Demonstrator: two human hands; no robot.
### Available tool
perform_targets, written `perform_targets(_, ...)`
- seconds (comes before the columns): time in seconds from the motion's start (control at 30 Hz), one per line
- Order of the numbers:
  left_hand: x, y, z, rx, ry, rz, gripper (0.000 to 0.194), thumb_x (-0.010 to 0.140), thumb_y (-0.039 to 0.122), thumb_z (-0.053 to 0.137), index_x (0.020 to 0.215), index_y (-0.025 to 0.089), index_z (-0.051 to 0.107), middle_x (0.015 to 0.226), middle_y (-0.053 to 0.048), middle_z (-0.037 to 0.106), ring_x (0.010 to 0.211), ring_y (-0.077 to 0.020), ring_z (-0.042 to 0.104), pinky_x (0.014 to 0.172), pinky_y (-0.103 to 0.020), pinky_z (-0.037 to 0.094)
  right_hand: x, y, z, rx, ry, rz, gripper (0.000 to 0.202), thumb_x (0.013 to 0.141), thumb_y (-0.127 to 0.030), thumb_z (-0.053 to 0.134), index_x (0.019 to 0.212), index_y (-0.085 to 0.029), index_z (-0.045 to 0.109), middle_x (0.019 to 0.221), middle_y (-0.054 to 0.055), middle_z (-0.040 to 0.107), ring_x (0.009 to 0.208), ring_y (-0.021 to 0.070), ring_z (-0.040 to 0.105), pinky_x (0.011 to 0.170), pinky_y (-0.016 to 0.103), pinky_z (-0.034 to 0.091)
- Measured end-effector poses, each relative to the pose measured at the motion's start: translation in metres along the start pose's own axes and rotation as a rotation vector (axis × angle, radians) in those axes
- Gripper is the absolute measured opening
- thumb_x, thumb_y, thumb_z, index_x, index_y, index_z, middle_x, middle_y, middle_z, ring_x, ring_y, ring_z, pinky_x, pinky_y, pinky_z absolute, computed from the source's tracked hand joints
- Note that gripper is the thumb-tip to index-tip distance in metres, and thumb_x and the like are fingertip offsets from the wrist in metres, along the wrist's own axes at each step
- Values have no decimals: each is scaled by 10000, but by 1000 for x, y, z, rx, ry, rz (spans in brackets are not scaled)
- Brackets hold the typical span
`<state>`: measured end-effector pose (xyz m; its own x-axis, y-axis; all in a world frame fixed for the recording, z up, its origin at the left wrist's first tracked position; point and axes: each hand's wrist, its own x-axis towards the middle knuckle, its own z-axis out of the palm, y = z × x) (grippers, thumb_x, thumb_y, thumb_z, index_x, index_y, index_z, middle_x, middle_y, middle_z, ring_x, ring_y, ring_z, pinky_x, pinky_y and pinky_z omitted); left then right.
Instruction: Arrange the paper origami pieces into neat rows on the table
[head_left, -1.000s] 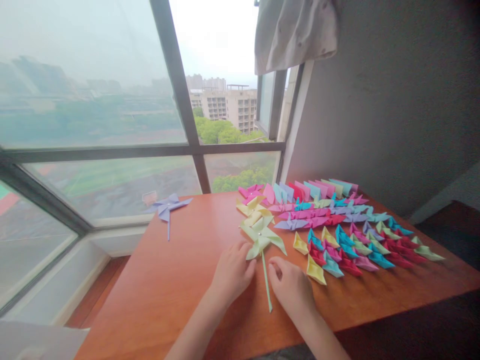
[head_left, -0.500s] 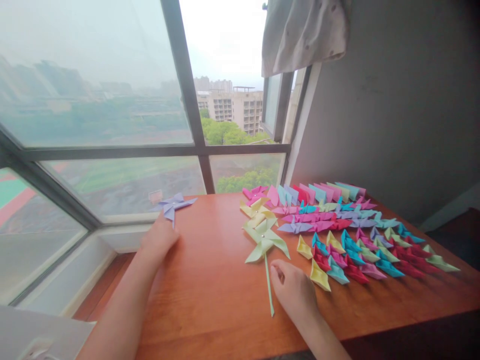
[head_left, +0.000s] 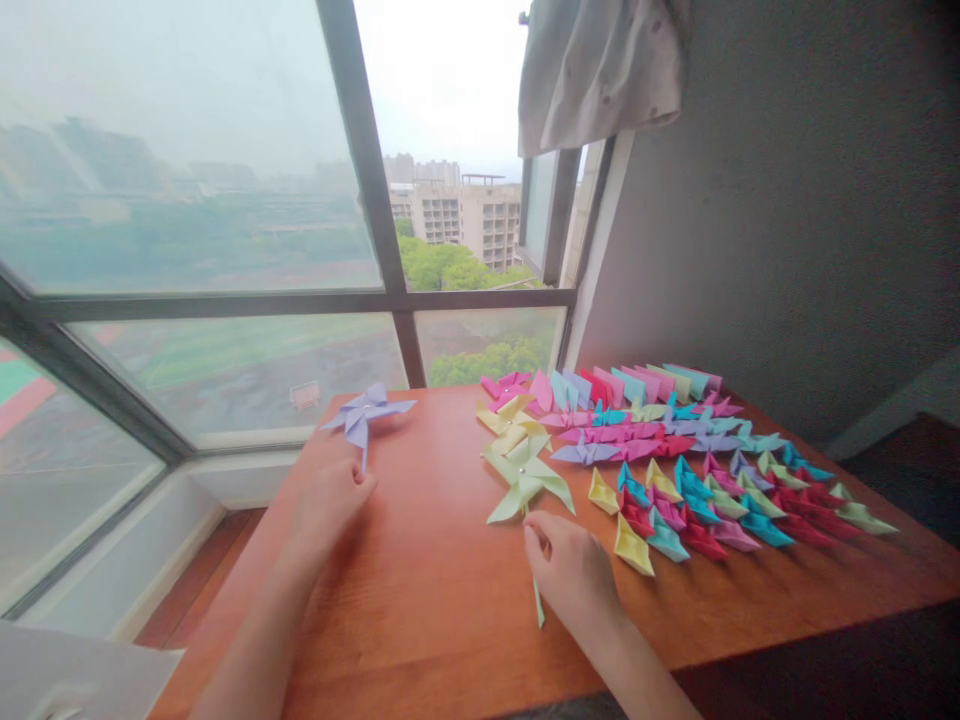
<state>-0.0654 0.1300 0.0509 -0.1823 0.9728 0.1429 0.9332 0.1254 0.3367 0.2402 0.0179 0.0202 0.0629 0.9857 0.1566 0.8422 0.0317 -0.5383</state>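
Note:
My left hand is closed round the stick of a lavender paper pinwheel, whose blades show above the fist near the table's far left edge. My right hand has its fingers curled at the stick of a pale green paper pinwheel, covering the stick's upper part. The green stick's lower end shows below the fingers. Directly behind that pinwheel lie yellow pinwheels and a magenta pinwheel, partly overlapping.
Right of the pinwheels, several folded paper boats stand in rows on the wooden table. Behind them are rows of paper cranes and folded upright papers. Windows border the far and left sides, a grey wall the right.
My left hand has moved right and slightly toward me over the table with the lavender pinwheel. My right hand has shifted slightly left onto the green pinwheel's stick.

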Motion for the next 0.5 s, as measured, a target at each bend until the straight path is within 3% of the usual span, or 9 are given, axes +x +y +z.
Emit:
perform_targets(0.17, -35, 37, 2, 12, 20, 82, 206, 802, 302, 481, 617, 222, 437, 629, -10, 579, 618, -179, 545, 562, -256, 285, 12, -13, 10, 216, 3, -45, 256, 874, -220, 510, 1031, -228, 712, 895, 27, 740, 768, 152, 664, 711, 227, 436)
perform_targets(0.3, -65, 76, 10, -46, 12, 187, 183, 819, 271, 476, 646, 218, 454, 659, 1, 603, 618, -154, 553, 570, -244, 300, 25, -32, 13, 335, -4, -60, 232, 868, -245, 531, 985, -218, 729, 862, 26, 742, 722, 146, 654, 716, 237, 463)
perform_targets(0.5, -84, 121, 29, -51, -120, 326, 189, 870, 278, 471, 706, 208, 534, 718, -29, 651, 649, -162, 588, 568, -250, 306, 37, -39, 7, 431, 34, -56, 214, 858, -255, 531, 921, -221, 732, 875, 22, 743, 739, 147, 658, 725, 237, 490)
